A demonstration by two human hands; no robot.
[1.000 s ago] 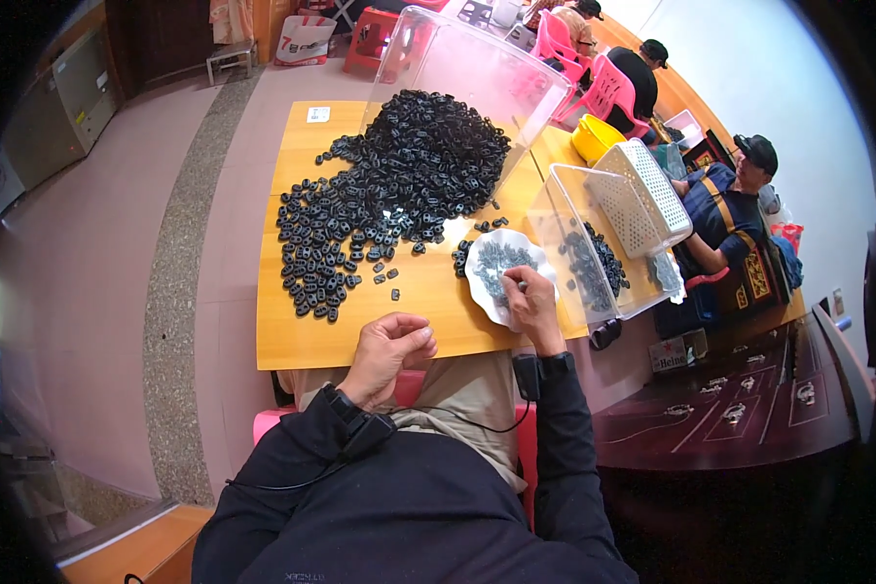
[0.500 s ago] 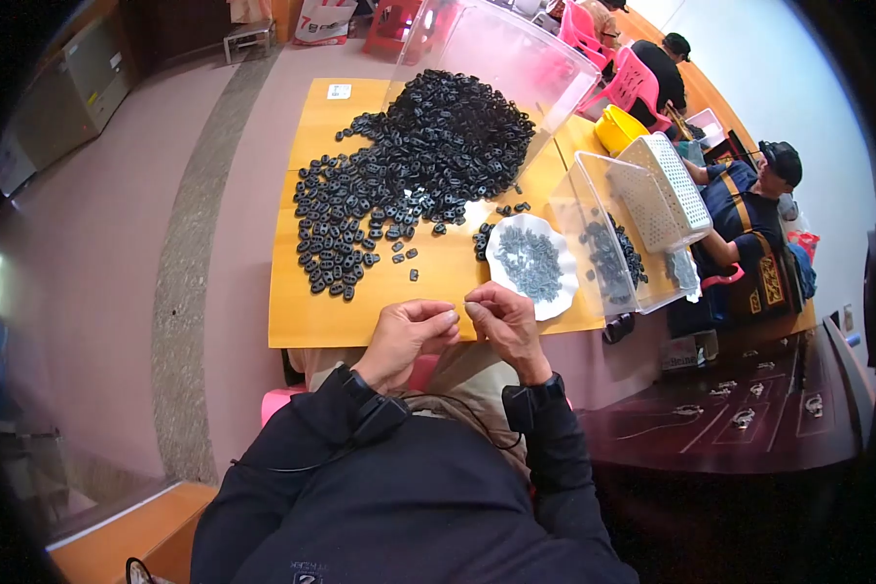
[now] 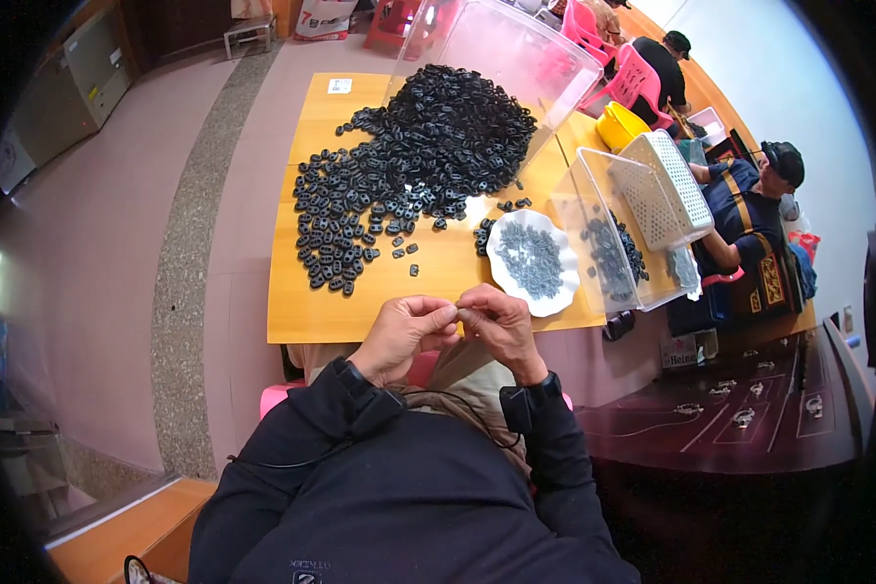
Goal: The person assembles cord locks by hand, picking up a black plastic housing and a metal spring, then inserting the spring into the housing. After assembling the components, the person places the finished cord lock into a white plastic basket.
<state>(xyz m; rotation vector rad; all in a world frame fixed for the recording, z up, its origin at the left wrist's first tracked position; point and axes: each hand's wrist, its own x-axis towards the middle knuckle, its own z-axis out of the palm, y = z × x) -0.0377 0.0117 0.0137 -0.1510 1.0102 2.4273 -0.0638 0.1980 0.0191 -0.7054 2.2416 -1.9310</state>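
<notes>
My left hand (image 3: 406,336) and my right hand (image 3: 501,329) meet fingertip to fingertip just over the front edge of the wooden table (image 3: 360,316). Both are pinched closed, and whatever sits between the fingertips is too small or covered to make out. Beyond them spreads a large heap of small black two-holed plastic pieces (image 3: 448,136), with looser ones trailing to the left. A white scalloped dish (image 3: 566,243) filled with small grey translucent pieces (image 3: 530,258) stands right beside my right hand.
A clear bin (image 3: 621,302) with black pieces stands at the right table edge, a white perforated basket (image 3: 667,190) leaning over it. A large clear box (image 3: 545,58) lies behind the heap. A yellow bowl (image 3: 621,127) sits farther back. Other people work at the right.
My right hand has shifted slightly left, and its fingertips now touch those of my left hand, where a small gap was before.
</notes>
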